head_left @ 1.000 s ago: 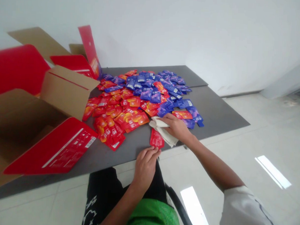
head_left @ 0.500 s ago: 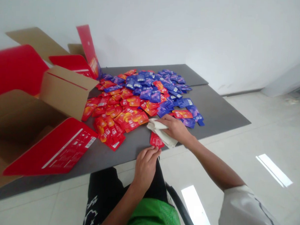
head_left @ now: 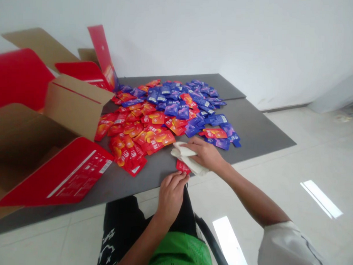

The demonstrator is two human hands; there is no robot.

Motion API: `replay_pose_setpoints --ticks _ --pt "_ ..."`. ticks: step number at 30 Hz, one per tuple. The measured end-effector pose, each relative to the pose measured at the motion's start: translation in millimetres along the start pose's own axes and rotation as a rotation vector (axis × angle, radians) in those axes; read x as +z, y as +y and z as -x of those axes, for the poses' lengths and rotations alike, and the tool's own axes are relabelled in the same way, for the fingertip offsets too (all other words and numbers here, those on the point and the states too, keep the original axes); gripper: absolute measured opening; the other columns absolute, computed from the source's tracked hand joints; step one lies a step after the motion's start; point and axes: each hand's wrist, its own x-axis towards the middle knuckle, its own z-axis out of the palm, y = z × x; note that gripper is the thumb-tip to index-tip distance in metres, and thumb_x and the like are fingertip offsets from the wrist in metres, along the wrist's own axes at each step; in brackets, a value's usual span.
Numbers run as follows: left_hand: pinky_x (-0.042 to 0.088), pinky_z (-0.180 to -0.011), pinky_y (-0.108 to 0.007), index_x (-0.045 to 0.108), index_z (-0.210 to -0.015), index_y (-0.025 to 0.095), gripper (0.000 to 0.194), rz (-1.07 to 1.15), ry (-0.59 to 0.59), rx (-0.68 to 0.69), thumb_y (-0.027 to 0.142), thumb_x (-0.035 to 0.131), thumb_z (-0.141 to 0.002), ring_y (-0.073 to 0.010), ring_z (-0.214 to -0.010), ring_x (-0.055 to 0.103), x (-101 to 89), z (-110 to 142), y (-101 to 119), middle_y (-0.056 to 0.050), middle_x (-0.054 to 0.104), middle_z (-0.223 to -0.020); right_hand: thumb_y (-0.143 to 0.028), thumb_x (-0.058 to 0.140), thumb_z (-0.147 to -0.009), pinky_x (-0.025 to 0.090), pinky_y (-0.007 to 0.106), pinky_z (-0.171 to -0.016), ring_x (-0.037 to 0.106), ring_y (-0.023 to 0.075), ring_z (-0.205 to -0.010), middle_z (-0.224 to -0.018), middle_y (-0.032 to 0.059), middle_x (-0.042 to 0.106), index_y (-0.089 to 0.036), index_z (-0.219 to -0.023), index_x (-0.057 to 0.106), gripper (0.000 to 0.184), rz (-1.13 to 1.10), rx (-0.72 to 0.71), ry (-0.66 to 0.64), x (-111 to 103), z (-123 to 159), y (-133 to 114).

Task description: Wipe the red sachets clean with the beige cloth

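A red pouch (head_left: 182, 167) lies at the near edge of the grey table, partly covered by a folded white cloth (head_left: 189, 160). My right hand (head_left: 207, 153) is closed on the cloth and presses it onto the pouch. My left hand (head_left: 171, 193) sits at the table edge, its fingertips holding the pouch's near end; the thumb is mostly hidden. Just beyond the hands spreads a heap of red-orange pouches (head_left: 155, 139) mixed with purple-blue pouches (head_left: 177, 109).
Open red cardboard boxes (head_left: 61, 178) with raised brown flaps (head_left: 75, 102) take up the left of the grey table (head_left: 259, 129). A white wall (head_left: 180, 36) stands behind it. The tiled floor (head_left: 317, 160) shows at the right.
The white cloth in my right hand has shifted slightly left over the red pouch, covering a bit more of it. My left hand has stayed in place.
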Motion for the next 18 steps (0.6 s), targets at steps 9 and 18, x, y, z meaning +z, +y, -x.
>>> replay_pose_setpoints --ticks 9,18 --pt "0.055 -0.098 -0.039 0.07 -0.122 0.021 0.031 0.006 -0.014 -0.005 0.006 0.059 -0.097 -0.0215 -0.112 0.066 -2.0 -1.4 0.7 -0.005 0.076 -0.115 -0.021 0.063 -0.096 0.051 0.027 -0.082 0.068 0.0206 -0.097 -0.115 0.009 0.068 -0.023 -0.132 0.069 0.036 0.012 0.07 -0.001 7.9 -17.4 20.4" --pt "0.056 -0.089 -0.04 0.074 -0.109 0.022 0.023 -0.031 -0.023 -0.025 0.008 0.06 -0.097 -0.0238 -0.1 0.068 -2.4 -1.3 1.3 -0.005 0.076 -0.101 -0.02 0.065 -0.095 0.051 0.024 -0.081 0.069 0.0193 -0.103 -0.124 0.0046 0.068 -0.029 -0.135 0.067 0.04 -0.062 -0.078 -0.115 12.9 17.8 -19.7"
